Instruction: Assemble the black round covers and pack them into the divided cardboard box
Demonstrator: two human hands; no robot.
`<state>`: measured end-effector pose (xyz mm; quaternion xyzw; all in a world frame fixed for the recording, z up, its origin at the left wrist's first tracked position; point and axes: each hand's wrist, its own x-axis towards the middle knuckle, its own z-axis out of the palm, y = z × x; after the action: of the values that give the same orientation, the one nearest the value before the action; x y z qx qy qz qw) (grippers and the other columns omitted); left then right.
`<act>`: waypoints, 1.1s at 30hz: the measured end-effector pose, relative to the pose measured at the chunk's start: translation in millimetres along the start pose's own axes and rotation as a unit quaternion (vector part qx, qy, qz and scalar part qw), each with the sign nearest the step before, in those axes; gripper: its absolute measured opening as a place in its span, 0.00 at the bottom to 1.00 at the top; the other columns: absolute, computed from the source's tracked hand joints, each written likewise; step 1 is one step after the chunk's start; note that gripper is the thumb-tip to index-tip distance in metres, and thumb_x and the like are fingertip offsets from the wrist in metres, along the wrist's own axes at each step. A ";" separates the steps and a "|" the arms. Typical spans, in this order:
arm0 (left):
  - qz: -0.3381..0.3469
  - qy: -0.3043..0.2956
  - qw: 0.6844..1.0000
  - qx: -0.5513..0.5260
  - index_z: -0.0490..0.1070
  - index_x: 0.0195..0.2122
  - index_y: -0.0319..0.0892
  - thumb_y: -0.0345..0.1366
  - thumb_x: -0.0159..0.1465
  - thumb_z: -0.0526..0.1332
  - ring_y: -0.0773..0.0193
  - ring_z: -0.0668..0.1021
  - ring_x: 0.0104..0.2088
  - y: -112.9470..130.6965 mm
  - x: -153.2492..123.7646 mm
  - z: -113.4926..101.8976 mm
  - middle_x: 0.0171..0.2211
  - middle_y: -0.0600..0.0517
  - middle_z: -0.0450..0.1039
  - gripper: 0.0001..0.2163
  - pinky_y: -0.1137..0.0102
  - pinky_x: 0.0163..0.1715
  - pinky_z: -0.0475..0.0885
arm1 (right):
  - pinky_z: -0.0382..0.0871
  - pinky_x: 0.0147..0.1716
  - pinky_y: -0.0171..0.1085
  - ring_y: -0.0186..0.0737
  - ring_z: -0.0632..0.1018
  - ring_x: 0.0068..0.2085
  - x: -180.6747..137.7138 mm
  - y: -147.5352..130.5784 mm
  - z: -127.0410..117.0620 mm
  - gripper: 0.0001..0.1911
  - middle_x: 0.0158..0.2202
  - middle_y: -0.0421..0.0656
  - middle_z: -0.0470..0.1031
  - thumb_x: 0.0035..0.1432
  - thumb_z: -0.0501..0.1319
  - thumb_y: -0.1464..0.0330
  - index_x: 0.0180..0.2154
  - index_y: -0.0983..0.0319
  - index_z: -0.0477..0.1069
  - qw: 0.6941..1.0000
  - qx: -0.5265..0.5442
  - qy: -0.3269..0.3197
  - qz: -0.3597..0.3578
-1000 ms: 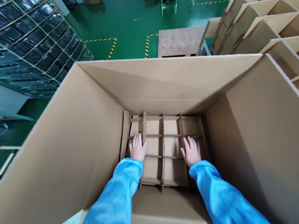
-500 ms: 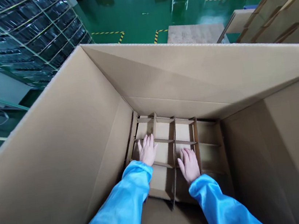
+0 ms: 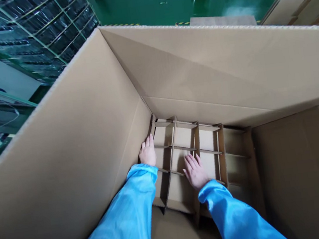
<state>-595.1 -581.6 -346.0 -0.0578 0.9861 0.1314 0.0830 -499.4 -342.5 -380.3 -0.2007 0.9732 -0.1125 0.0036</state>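
Note:
A cardboard divider grid (image 3: 186,148) with several square cells sits low inside a large, deep cardboard box (image 3: 212,73). At the grid's left edge, beside the box's left wall, my left hand (image 3: 147,152) rests with its fingers stretched out. Its thumb is hidden. My right hand (image 3: 195,171) lies over the middle of the grid, fingers spread, by one of the long divider strips (image 3: 196,140). Neither hand shows anything held. Blue sleeves cover both arms, and the right forearm hides part of the grid's near edge.
High box walls surround both arms. Beyond the left wall stands a wire rack (image 3: 47,24) with dark, plastic-wrapped goods. Flat cardboard pieces (image 3: 286,8) lean at the far right. Yellow-black tape marks the green floor (image 3: 144,4).
My left hand has moved left to the grid's outer edge. My right hand has shifted left across the cells to another divider strip. The view has tilted down slightly.

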 end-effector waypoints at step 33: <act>-0.010 0.012 0.998 0.061 0.58 0.65 0.38 0.24 0.63 0.50 0.49 0.73 0.51 0.4 -2.1 3.9 0.49 0.39 0.70 0.27 0.59 0.51 0.72 | 0.46 0.65 0.57 0.53 0.63 0.62 67.6 5.3 -18.2 0.23 0.64 0.50 0.65 0.63 0.48 0.76 0.54 0.63 0.74 0.993 -0.006 -0.083 0.082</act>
<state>-592.5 -580.0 -349.1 -0.0641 0.9926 0.0697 0.0754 -564.6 -360.3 -361.1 -0.1287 0.9833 -0.0891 0.0928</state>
